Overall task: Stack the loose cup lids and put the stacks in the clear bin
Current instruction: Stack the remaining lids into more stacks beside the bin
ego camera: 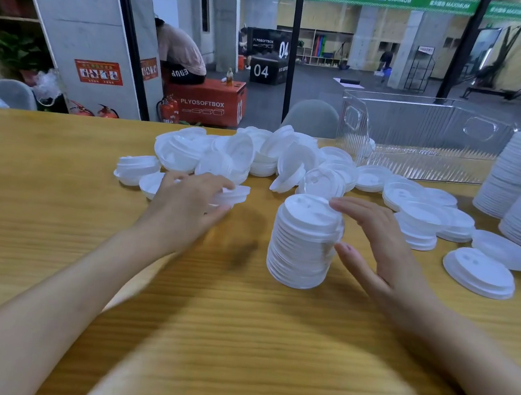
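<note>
At frame centre the right hand (386,248), fingers spread, brackets the white plastic lid stack (304,243); the left hand (184,206), left of centre, grips a few loose white lids (231,195). Seat them squarely, rims aligned. A scattered lid heap (258,157) lies before the clear ribbed bin (428,137), upper right.

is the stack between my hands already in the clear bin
No, the lid stack stands on the wooden table, in front of and apart from the clear bin.

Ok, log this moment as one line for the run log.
left hand: grips loose lids | right hand: open, beside lid stack | clear bin: upright, far right
</note>
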